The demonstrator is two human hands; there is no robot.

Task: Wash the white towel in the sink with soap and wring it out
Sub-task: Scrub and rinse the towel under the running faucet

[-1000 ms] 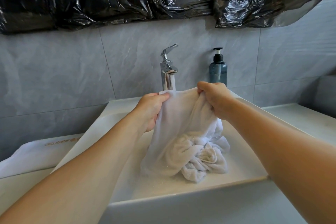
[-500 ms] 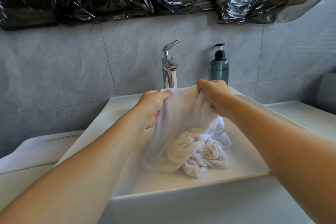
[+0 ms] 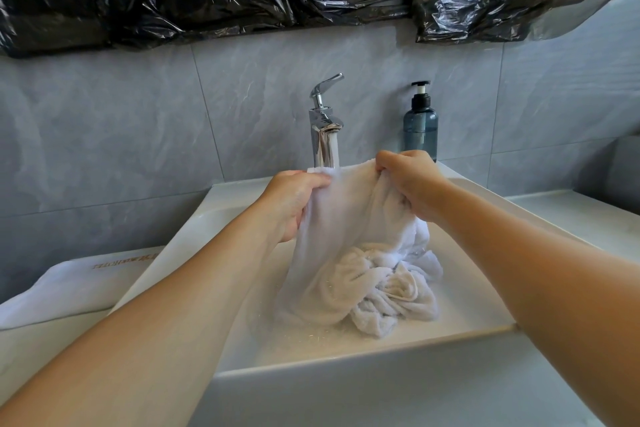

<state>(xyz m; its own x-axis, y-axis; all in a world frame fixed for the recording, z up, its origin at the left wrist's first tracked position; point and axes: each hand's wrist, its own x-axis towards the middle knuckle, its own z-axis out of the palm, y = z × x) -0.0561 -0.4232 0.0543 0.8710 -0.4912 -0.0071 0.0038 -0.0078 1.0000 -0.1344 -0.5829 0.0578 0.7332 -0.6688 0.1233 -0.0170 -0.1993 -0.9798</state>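
left hand (image 3: 294,203) raised, fingers curled, right hand (image 3: 412,185) alike, apparently clenched

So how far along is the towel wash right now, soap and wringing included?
Done: the tap is running and the towel is in the sink, looking wet. In hand: the left hand and right hand grip its top edge, holding it under the stream. Left: no suds show, and the soap bottle stands untouched by the wall, so soaping, rinsing and wringing apparently remain.
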